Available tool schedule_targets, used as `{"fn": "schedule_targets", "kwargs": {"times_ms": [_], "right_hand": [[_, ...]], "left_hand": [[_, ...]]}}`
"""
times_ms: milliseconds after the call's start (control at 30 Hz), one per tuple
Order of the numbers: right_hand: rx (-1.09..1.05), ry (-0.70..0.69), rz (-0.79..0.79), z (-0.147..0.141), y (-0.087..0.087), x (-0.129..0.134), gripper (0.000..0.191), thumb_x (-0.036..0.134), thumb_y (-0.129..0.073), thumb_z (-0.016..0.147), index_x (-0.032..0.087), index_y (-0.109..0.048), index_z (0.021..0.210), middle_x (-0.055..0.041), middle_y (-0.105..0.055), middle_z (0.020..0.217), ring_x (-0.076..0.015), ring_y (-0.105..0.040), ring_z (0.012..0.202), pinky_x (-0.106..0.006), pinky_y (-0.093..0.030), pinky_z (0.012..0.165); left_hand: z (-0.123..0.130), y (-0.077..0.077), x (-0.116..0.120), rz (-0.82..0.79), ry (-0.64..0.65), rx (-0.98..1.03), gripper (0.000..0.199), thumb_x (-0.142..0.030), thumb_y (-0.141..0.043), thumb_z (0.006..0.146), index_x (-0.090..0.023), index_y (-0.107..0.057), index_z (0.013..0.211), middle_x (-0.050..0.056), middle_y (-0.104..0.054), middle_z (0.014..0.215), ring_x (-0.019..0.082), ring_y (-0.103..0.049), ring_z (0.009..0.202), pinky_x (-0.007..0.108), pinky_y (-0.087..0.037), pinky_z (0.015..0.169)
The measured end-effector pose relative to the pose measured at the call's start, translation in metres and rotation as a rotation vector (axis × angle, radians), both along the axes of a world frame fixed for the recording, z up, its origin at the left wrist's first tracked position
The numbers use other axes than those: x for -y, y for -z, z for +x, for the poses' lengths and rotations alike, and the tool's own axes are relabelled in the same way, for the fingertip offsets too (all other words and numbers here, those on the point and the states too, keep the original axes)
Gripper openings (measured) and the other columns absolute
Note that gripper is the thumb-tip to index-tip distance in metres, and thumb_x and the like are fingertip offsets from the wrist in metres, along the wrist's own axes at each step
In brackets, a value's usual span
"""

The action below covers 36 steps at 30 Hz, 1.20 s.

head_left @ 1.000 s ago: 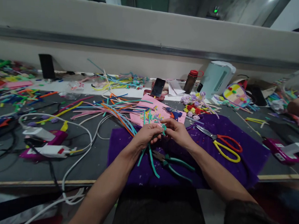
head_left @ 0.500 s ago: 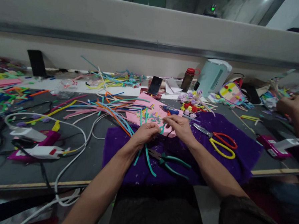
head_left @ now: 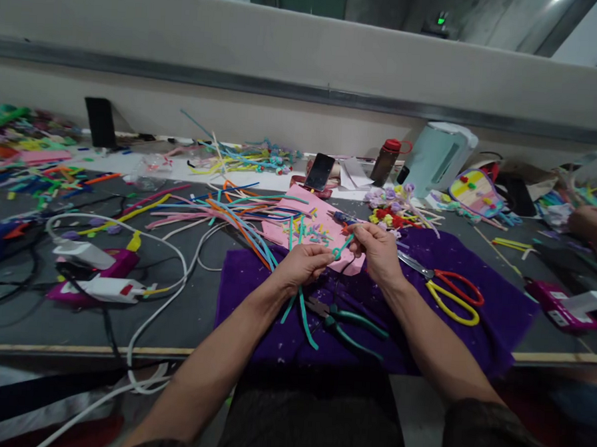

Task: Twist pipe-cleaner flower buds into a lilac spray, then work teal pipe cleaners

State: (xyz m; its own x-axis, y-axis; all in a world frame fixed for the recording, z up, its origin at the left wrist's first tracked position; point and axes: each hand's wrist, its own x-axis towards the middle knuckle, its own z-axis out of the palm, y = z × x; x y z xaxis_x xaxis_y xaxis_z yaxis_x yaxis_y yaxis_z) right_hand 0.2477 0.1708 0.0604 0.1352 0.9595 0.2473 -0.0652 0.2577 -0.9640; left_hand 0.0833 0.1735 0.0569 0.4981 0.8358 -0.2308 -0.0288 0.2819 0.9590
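Note:
Between my hands is a green pipe cleaner (head_left: 346, 243) with a small loop bent into it. My left hand (head_left: 306, 267) pinches it at the loop, fingers closed. The other end is pinched in my right hand (head_left: 380, 251), a little higher and to the right. Under my left hand, more green pipe cleaners (head_left: 307, 324) lie on a purple cloth (head_left: 267, 345). Pliers with green handles (head_left: 353, 318) rest just below my hands. Behind them is a pink sheet (head_left: 297, 200) strewn with small cut pieces (head_left: 318, 234).
Scissors (head_left: 438, 284) lie right of my right hand, a glue gun (head_left: 341, 219) behind it. Long pipe cleaners (head_left: 239, 214) spread to the left near a white cable (head_left: 146, 325). A phone (head_left: 320, 171), bottle (head_left: 385, 163) and kettle (head_left: 439, 157) stand behind. Another person's hand (head_left: 596, 229) is at far right.
My hands have drawn slightly apart, and the straight end of the green pipe cleaner now shows between them. The whole view has shifted a little to the left.

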Motion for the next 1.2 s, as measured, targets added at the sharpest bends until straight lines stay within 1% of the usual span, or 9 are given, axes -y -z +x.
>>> {"fn": "schedule_targets", "kwargs": {"times_ms": [233,400,600,700,767,867,967,1100,1200], "right_hand": [[-0.129,-0.107,-0.142,-0.002,0.005,-0.005,0.028,0.04,-0.059,0.07,0.014,-0.059,0.082,-0.0003,-0.058,0.063,-0.0067,-0.05,0.047,-0.016,-0.035,0.037],[0.01,-0.198,-0.129,-0.012,0.009,0.0,0.023,0.035,-0.065,0.064,0.014,-0.057,0.071,0.003,-0.055,0.056,-0.007,-0.05,0.046,-0.016,-0.036,0.037],[-0.116,-0.101,-0.061,-0.003,0.005,-0.006,0.02,0.034,-0.061,0.069,0.016,-0.052,0.069,0.0045,-0.052,0.049,-0.0054,-0.046,0.041,-0.014,-0.033,0.036],[-0.252,-0.035,-0.128,0.015,0.002,-0.015,0.023,0.034,-0.063,0.067,0.016,-0.05,0.068,0.0054,-0.05,0.046,-0.005,-0.043,0.037,-0.014,-0.029,0.033],[-0.313,-0.096,-0.187,0.023,0.001,-0.019,0.024,0.032,-0.066,0.064,0.016,-0.048,0.065,0.0053,-0.049,0.046,-0.0047,-0.043,0.037,-0.014,-0.027,0.031],[-0.326,-0.227,-0.243,0.018,0.003,-0.016,0.025,0.031,-0.068,0.063,0.016,-0.049,0.065,0.0056,-0.048,0.046,-0.0045,-0.043,0.037,-0.013,-0.026,0.031],[-0.235,-0.283,-0.246,0.001,0.006,-0.006,0.025,0.034,-0.067,0.065,0.016,-0.05,0.066,0.0064,-0.046,0.045,-0.005,-0.043,0.037,-0.014,-0.027,0.032],[-0.076,-0.264,-0.183,-0.018,0.009,0.006,0.025,0.037,-0.065,0.067,0.016,-0.051,0.067,0.0072,-0.046,0.046,-0.0043,-0.04,0.035,-0.015,-0.028,0.033],[-0.013,-0.241,-0.136,-0.02,0.008,0.008,0.024,0.037,-0.066,0.065,0.016,-0.053,0.07,0.0072,-0.046,0.047,-0.0046,-0.041,0.037,-0.016,-0.028,0.034]], "left_hand": [[0.001,-0.002,0.0,0.021,-0.091,0.018,0.025,-0.037,-0.065,0.063,-0.015,-0.054,0.067,-0.01,-0.034,0.035,0.001,-0.021,0.027,0.018,-0.009,0.033],[0.0,-0.005,0.0,0.048,-0.101,-0.003,0.026,-0.038,-0.063,0.066,-0.015,-0.054,0.067,-0.009,-0.034,0.035,0.001,-0.022,0.028,0.016,-0.011,0.032],[-0.001,-0.006,0.0,0.016,-0.022,0.08,0.029,-0.041,-0.059,0.071,-0.013,-0.057,0.078,-0.006,-0.043,0.042,0.001,-0.026,0.028,0.014,-0.013,0.03],[-0.004,-0.006,-0.003,-0.075,-0.042,0.173,0.029,-0.037,-0.059,0.072,-0.014,-0.057,0.088,0.0,-0.056,0.056,0.004,-0.044,0.036,0.014,-0.029,0.033],[-0.006,-0.007,-0.005,-0.122,-0.095,0.226,0.029,-0.034,-0.06,0.072,-0.013,-0.057,0.092,0.007,-0.064,0.074,0.012,-0.059,0.059,0.019,-0.045,0.048],[-0.008,-0.007,-0.007,-0.127,-0.073,0.288,0.028,-0.033,-0.057,0.074,-0.012,-0.058,0.093,0.011,-0.065,0.087,0.018,-0.062,0.079,0.026,-0.049,0.065],[-0.007,-0.004,-0.007,-0.143,-0.01,0.226,0.029,-0.037,-0.058,0.072,-0.012,-0.06,0.086,0.01,-0.065,0.078,0.017,-0.063,0.069,0.024,-0.048,0.057],[-0.005,0.004,-0.005,-0.074,0.026,0.117,0.03,-0.04,-0.063,0.067,-0.01,-0.059,0.07,0.006,-0.063,0.062,0.01,-0.057,0.049,0.016,-0.037,0.039],[-0.005,0.005,-0.004,-0.032,0.048,0.102,0.026,-0.035,-0.065,0.065,-0.01,-0.057,0.066,0.005,-0.062,0.059,0.008,-0.054,0.045,0.015,-0.036,0.038]]}}
